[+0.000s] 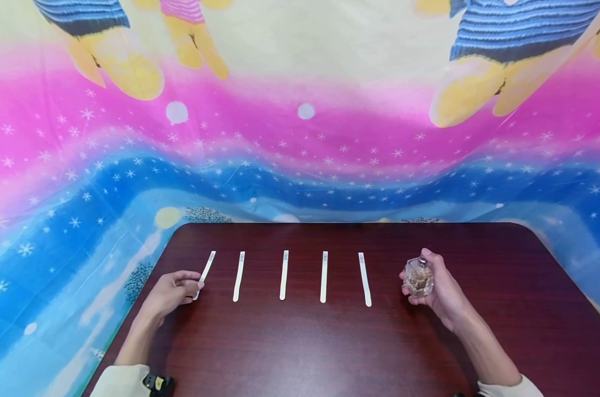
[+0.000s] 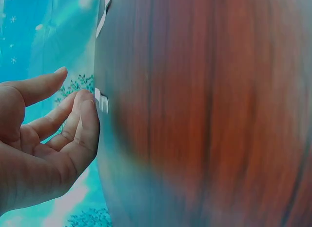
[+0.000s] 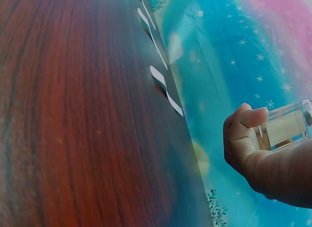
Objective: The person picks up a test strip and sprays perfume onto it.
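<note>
Dark reddish-brown wooden table (image 1: 330, 342) with rounded far corners, set before a pink, blue and cream printed cloth backdrop (image 1: 300, 149) with stars.

Five narrow white paper test strips lie on the table in a row, roughly parallel and well apart from one another: leftmost strip (image 1: 204, 274), second strip (image 1: 238, 276), third strip (image 1: 284, 274), fourth strip (image 1: 323, 276), fifth strip (image 1: 364, 278).

The left hand (image 1: 173, 292) rests on the table at the near end of the leftmost strip. Its fingers are loosely curled, with the fingertips (image 2: 87, 107) meeting the strip's near end; the left wrist view shows that white end just beside the fingertips. Whether the strip is pinched or only touched cannot be told.

The right hand (image 1: 441, 292) is raised just to the right of the fifth strip. Its fingers and thumb are curled round a small clear glass perfume bottle (image 1: 419, 277) with amber liquid and a silver-coloured top, held upright. The right wrist view shows the bottle (image 3: 287, 129) gripped between thumb and fingers, clear of the table.

Cream sleeve cuffs (image 1: 123, 381) show at both wrists.
</note>
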{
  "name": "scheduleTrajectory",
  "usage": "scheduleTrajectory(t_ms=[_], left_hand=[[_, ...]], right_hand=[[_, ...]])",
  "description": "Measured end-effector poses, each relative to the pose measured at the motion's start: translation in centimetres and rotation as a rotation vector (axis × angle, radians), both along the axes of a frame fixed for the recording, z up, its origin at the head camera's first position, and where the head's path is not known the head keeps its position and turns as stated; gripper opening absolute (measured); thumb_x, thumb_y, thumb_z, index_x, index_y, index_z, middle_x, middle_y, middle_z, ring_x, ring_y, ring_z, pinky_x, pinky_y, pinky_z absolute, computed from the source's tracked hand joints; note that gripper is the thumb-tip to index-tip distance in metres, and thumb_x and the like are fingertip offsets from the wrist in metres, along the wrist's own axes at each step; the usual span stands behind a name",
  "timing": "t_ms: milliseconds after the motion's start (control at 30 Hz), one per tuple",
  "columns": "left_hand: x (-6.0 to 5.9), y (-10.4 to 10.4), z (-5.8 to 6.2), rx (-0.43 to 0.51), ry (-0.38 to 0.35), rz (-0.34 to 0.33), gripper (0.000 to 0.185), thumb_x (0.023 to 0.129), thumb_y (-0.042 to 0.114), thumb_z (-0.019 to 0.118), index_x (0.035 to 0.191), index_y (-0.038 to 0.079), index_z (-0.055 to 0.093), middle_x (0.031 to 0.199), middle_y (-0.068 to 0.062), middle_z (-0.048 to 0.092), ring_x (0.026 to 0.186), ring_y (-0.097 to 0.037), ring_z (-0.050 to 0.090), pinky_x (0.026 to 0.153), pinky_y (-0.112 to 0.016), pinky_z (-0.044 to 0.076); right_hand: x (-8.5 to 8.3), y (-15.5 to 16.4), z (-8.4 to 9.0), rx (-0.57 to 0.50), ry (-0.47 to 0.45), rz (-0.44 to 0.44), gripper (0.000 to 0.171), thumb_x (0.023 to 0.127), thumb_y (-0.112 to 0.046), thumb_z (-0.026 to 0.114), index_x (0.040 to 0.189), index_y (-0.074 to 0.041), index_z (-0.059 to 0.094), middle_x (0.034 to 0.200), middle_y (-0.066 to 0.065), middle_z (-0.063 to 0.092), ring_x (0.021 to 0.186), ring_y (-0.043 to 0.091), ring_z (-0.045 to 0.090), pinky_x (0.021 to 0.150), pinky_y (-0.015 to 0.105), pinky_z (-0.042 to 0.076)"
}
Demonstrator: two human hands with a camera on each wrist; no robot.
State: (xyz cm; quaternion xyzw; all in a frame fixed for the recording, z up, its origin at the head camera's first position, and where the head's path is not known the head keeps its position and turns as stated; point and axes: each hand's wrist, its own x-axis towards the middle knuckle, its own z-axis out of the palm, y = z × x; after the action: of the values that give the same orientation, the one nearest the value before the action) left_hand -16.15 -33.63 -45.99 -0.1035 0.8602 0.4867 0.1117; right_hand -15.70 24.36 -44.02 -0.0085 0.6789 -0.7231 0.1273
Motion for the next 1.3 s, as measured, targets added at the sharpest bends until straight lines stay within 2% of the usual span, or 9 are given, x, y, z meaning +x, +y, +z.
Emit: scheduleTrajectory(t_ms=[200,433,833,1100,1300], left_hand=[[0.0,1.9,0.4,0.026,0.022,-0.015,0.046,0.106,0.018,0.068,0.140,-0.011,0.058,0.123,-0.022,0.076,0.099,-0.021,0.071,0.086,-0.033,0.066],[-0.3,4.1,0.6,0.077,0.023,-0.015,0.046,0.103,0.015,0.071,0.137,-0.013,0.059,0.120,-0.023,0.077,0.095,-0.022,0.071,0.084,-0.033,0.066],[-0.9,6.5,-0.1,0.122,0.015,-0.005,0.042,0.099,0.011,0.075,0.131,-0.014,0.062,0.105,-0.016,0.078,0.088,-0.019,0.071,0.078,-0.033,0.065],[-1.2,7.4,-0.7,0.091,0.017,0.035,0.038,0.094,0.010,0.080,0.123,-0.010,0.067,0.096,-0.011,0.079,0.083,-0.016,0.072,0.072,-0.029,0.065],[-1.4,8.2,-0.9,0.015,0.018,0.092,0.035,0.089,0.012,0.086,0.115,-0.006,0.071,0.091,-0.009,0.081,0.074,-0.014,0.072,0.065,-0.026,0.063]], right_hand=[[0.1,0.0,0.0,0.000,-0.001,0.004,0.056,0.115,-0.057,0.024,0.103,-0.022,0.066,0.093,-0.007,0.072,0.074,0.012,0.067,0.061,0.027,0.056],[0.0,0.1,0.1,-0.010,0.001,0.011,0.057,0.115,-0.057,0.024,0.102,-0.022,0.067,0.093,-0.007,0.072,0.074,0.012,0.067,0.061,0.027,0.056],[-0.1,-0.1,0.1,-0.016,0.009,0.023,0.056,0.115,-0.056,0.024,0.103,-0.023,0.067,0.094,-0.008,0.072,0.074,0.011,0.067,0.061,0.026,0.056],[0.0,-0.2,0.0,-0.016,0.008,0.039,0.056,0.115,-0.056,0.024,0.102,-0.023,0.067,0.094,-0.008,0.072,0.075,0.011,0.068,0.062,0.027,0.057],[0.1,-0.3,0.2,-0.012,0.006,0.036,0.057,0.115,-0.056,0.024,0.102,-0.022,0.067,0.094,-0.007,0.072,0.075,0.011,0.067,0.061,0.026,0.056]])
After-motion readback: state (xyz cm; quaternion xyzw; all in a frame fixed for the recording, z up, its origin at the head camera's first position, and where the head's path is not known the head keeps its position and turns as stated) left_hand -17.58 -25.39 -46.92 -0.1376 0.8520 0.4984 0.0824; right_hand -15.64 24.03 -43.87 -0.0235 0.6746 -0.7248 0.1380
